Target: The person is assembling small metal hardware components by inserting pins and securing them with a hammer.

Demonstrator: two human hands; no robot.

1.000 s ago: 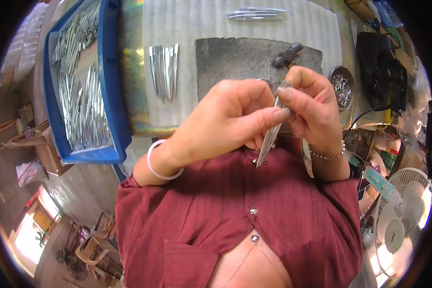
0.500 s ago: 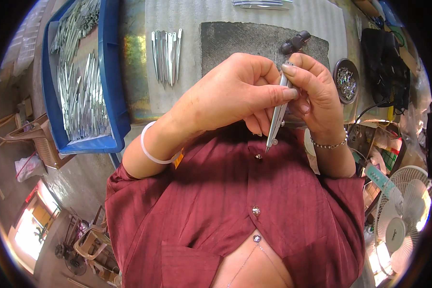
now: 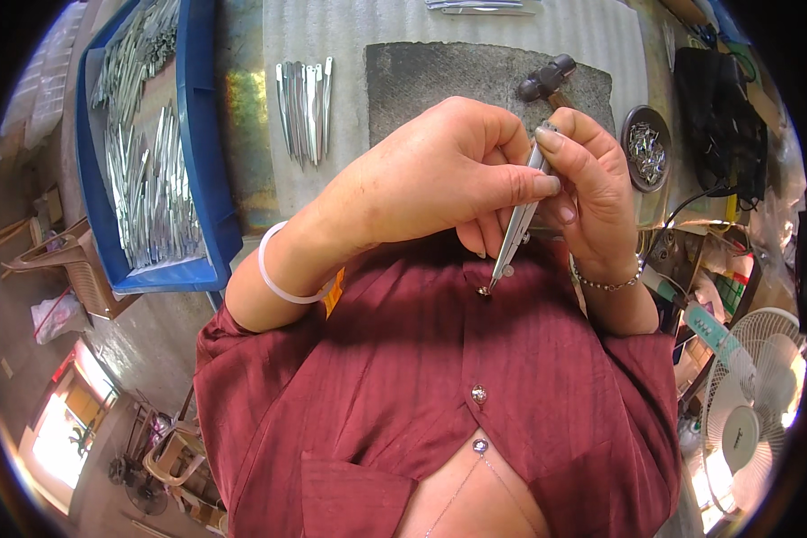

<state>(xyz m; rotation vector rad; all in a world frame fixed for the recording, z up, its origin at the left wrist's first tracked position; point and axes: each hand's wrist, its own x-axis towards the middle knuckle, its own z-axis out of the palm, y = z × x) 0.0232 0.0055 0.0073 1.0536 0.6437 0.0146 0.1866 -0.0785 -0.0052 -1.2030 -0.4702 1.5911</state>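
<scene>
A pair of slim silver metal dividers [image 3: 516, 235], its pointed end down toward my shirt, is held in front of my chest. Small round knobs stick out near its lower end. My left hand [image 3: 457, 170] pinches its middle between thumb and fingers. At the upper end, the thumb and fingers of my right hand [image 3: 592, 184] close on it, partly hiding the top. Just beyond my right fingers, a hammer [image 3: 547, 79] with a dark head lies on a dark stone slab [image 3: 439, 76]. A round bowl [image 3: 646, 112] of small shiny metal parts [image 3: 646, 152] stands right of my right hand.
To the left is a blue bin [image 3: 208, 108] with many pointed silver strips [image 3: 152, 197]. A row of similar metal pieces [image 3: 303, 108] lies on the white sheet [image 3: 332, 27], more [image 3: 484, 7] at the far edge. A black bag-like thing [image 3: 717, 117] and a fan [image 3: 749, 403] are at right.
Both hands still hold the dividers and have shifted only slightly. My view has moved a little, so more of the hammer's handle shows beyond my right fingers.
</scene>
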